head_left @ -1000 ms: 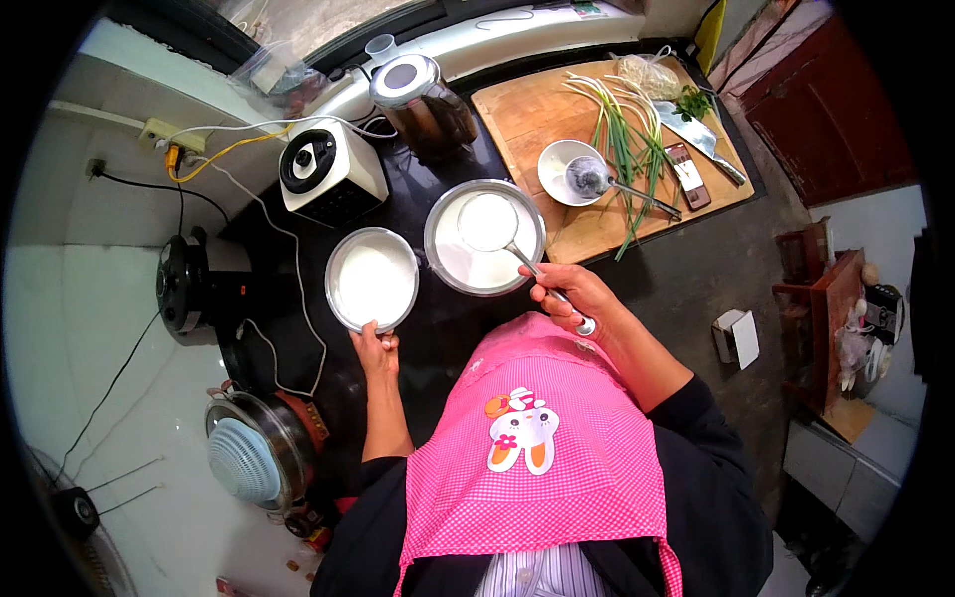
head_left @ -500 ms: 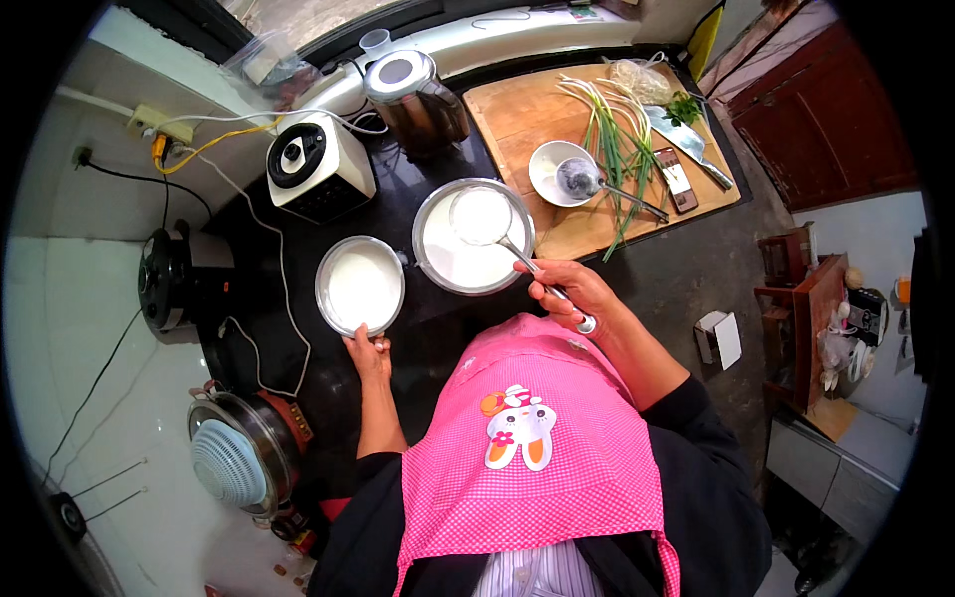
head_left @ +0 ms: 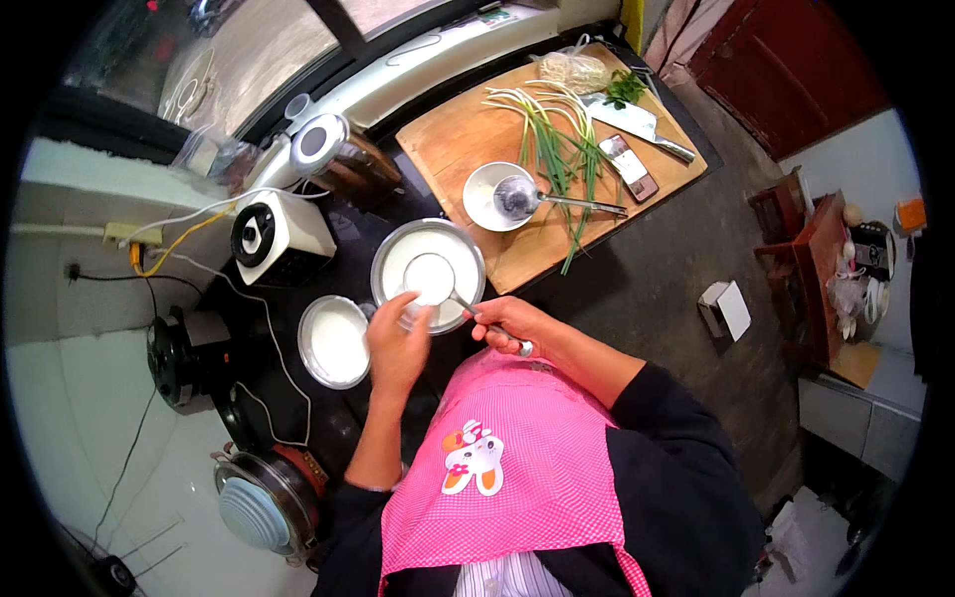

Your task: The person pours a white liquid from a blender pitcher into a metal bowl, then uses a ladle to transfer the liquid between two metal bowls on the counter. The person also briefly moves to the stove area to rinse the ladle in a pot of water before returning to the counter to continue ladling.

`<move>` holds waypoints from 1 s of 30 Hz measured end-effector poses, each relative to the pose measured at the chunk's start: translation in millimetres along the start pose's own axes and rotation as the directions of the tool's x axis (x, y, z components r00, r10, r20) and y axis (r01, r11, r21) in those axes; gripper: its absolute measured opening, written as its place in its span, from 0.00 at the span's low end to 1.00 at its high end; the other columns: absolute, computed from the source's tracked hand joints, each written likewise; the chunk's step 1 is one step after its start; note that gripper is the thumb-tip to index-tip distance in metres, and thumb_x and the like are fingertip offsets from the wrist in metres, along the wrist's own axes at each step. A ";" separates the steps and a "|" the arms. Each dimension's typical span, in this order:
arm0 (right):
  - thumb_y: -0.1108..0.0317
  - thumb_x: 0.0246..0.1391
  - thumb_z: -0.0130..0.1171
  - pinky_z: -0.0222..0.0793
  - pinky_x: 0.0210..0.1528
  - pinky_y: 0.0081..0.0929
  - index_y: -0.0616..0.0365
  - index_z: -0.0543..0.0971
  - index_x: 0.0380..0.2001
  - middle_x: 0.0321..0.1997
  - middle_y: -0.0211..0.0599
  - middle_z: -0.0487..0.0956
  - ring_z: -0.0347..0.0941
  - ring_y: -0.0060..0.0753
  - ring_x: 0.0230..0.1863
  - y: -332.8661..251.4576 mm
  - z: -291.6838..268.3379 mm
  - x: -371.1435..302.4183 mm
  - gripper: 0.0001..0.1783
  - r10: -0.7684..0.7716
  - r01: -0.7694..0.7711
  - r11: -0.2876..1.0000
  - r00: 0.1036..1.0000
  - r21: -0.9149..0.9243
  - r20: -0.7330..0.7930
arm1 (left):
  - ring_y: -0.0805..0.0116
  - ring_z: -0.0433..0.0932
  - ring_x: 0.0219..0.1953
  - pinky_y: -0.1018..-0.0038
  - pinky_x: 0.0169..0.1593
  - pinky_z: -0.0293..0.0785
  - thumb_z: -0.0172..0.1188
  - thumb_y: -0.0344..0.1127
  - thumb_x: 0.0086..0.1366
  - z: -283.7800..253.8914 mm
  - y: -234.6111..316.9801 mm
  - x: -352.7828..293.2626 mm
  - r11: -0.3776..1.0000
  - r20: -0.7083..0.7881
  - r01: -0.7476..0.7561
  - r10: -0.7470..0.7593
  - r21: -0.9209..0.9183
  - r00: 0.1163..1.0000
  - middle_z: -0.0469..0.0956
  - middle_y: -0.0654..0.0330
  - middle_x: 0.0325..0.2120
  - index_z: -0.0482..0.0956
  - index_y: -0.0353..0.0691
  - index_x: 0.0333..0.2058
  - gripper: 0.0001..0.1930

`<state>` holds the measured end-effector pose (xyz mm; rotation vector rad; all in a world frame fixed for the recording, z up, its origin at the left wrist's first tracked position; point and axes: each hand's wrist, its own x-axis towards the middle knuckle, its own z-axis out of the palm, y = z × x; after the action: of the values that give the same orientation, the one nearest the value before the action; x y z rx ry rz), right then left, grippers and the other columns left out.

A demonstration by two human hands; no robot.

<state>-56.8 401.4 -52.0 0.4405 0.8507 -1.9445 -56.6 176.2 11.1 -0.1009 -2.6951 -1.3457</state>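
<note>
My right hand [head_left: 509, 326] grips the metal handle of a ladle [head_left: 429, 279]; its round head rests in the white liquid of the larger metal bowl [head_left: 481, 261]. My left hand [head_left: 398, 343] has its fingers apart over the near-left rim of that bowl and holds nothing I can see. Whether its fingertips touch the rim I cannot tell. Left of it stands a smaller metal bowl [head_left: 303, 343], also with white liquid inside.
A wooden board [head_left: 438, 149] carries a white bowl [head_left: 479, 204] with a strainer [head_left: 515, 198], green onions [head_left: 557, 159], a cleaver [head_left: 627, 119] and a phone [head_left: 629, 167]. A blender base [head_left: 288, 237], a lidded jug [head_left: 343, 164] and a cooker [head_left: 189, 358] stand left.
My left hand has let go of the smaller bowl and moved right to the larger bowl's rim. My right hand still holds the ladle, which is now lower in the liquid. The view has shifted.
</note>
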 end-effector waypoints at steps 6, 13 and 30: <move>0.63 0.62 0.56 0.54 0.08 0.16 0.54 0.77 0.36 0.18 0.29 0.74 0.63 0.16 0.10 -3.3 -5.7 0.1 0.07 0.021 -0.022 0.998 0.999 0.066 0.025 | 0.53 0.84 0.32 0.65 0.32 0.79 0.59 0.28 0.60 174.9 97.6 93.4 0.736 0.461 -0.623 0.470 0.266 0.752 0.79 0.54 0.32 0.82 0.42 0.45 0.14; 0.62 0.64 0.58 0.49 0.10 0.14 0.48 0.80 0.38 0.16 0.26 0.76 0.63 0.15 0.09 -15.2 -8.6 -5.4 0.05 0.012 -0.017 0.997 0.998 0.074 0.062 | 0.62 0.85 0.26 0.66 0.25 0.79 0.59 0.30 0.60 307.6 70.0 125.3 0.454 0.608 -0.700 0.356 0.551 0.710 0.80 0.55 0.30 0.78 0.40 0.36 0.05; 0.54 0.68 0.51 0.48 0.08 0.17 0.49 0.76 0.40 0.16 0.25 0.72 0.61 0.15 0.09 -41.3 -5.1 8.5 0.12 0.111 -0.107 0.993 0.990 -0.047 0.089 | 0.51 0.85 0.37 0.56 0.36 0.80 0.60 0.32 0.56 277.7 76.4 167.1 0.688 0.743 -0.622 0.179 0.374 0.645 0.83 0.55 0.30 0.84 0.44 0.32 0.06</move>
<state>-97.0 413.1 -44.9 0.3622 0.7910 -1.8291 -236.4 444.6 -69.6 -1.2953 -3.1633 -0.2395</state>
